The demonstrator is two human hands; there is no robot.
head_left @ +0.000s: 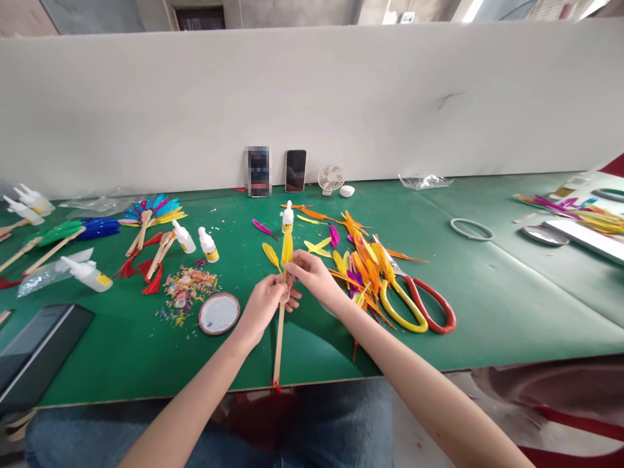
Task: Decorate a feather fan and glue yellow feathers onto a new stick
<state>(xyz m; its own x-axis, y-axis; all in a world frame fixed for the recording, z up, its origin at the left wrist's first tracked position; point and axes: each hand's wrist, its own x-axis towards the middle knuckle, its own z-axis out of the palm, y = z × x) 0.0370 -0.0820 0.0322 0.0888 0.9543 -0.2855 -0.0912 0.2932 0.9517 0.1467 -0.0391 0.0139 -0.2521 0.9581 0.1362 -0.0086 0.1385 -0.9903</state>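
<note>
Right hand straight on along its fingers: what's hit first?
Likely the left-leaning yellow feather, just past the upright yellow feather the right hand seems to pinch; depth is unclear.

Bright, diffuse light, soft shadows, stretched edges

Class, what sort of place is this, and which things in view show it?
Probably a handicraft workshop, judging by the wooden stick in the left hand, the loose coloured feathers and the large scissors.
</note>
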